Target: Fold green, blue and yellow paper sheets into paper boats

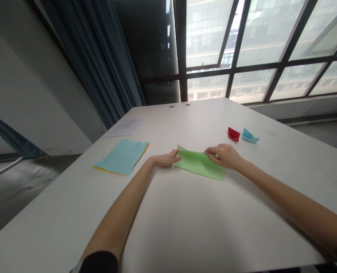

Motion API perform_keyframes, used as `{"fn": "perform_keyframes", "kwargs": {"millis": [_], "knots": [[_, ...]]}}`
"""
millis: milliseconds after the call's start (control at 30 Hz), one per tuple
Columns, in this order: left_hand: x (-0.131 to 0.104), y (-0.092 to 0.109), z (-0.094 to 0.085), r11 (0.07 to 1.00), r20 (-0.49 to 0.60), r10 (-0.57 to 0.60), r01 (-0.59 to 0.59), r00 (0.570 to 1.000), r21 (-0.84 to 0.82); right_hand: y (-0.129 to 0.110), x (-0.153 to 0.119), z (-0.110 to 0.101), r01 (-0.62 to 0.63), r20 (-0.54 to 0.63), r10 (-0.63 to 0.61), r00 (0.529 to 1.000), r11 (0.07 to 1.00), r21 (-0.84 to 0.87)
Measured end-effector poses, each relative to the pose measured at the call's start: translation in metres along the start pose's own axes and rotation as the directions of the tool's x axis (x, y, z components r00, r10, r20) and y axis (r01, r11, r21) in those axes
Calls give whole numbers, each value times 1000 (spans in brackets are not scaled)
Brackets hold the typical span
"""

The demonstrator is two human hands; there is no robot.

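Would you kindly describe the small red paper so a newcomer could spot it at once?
On the white table, look just past the right hand. The red folded paper sits there, immediately left of the light-blue folded paper; its deep red colour sets it apart.

Green paper (198, 163): partly hidden by right hand (225, 156). Yellow paper (106, 170): mostly under blue paper (123, 155). Sheet (124, 127): print illegible.

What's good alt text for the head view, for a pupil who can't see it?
A left hand touches one end of a green paper sheet on a white table; the right hand pinches its far edge. To the right sit a red paper boat and a blue boat; to the left, a blue sheet lies over a yellow sheet.
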State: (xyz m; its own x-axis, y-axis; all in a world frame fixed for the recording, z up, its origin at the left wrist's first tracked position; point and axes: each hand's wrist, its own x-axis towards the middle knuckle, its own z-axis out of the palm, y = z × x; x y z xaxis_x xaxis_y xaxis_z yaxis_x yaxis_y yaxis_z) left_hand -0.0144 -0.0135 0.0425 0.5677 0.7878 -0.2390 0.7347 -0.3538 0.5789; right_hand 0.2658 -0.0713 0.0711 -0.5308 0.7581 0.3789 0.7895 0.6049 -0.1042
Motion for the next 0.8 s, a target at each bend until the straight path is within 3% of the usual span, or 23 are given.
{"fn": "perform_keyframes", "kwargs": {"millis": [200,400,600,700,800], "knots": [[-1,9,7,974,73,-56,39,996,223,12,7,-1,-257,-147,299,943,933,252],[5,-1,11,955,16,-55,48,998,292,44,7,17,-431,-129,478,869,858,280],[10,-18,8,915,-173,-11,79,985,395,66,-3,45,-449,-58,480,875,852,268],[10,-21,10,893,-236,15,93,972,441,72,-7,53,-416,18,435,900,848,329],[10,-22,12,877,-304,66,90,950,471,80,-9,58,-344,20,354,935,892,295]]}}
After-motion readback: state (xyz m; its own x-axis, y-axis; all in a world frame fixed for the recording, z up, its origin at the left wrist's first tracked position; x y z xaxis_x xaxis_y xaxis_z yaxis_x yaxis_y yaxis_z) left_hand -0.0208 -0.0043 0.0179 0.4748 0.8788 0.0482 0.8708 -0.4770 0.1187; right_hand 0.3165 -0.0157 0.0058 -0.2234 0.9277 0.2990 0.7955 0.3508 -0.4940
